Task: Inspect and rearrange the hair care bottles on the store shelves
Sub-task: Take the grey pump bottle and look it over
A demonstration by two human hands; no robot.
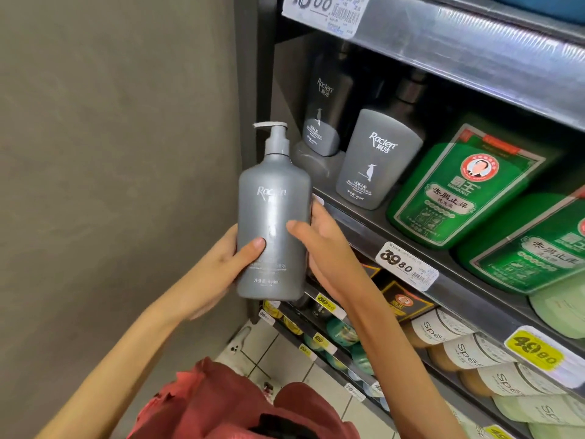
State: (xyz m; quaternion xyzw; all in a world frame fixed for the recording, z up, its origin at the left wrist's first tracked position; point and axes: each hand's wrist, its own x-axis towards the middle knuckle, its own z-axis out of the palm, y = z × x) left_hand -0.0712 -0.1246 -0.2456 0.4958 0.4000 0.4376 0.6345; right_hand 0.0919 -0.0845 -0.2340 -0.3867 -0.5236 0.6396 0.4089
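Wrapping fingers [254,244] round it, left hand [218,270] and right hand [326,258] hold the grey bottle [273,217] upright, spout leftward.

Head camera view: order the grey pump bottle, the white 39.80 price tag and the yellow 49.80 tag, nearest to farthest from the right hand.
1. grey pump bottle, gripped by the right hand.
2. white 39.80 price tag, shelf edge, just right.
3. yellow 49.80 tag, lower shelf, far right.

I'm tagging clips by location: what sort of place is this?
Most likely a shop's hair care aisle: price tags on shelf edges, shelved green bottles, and grey Raclen bottles.
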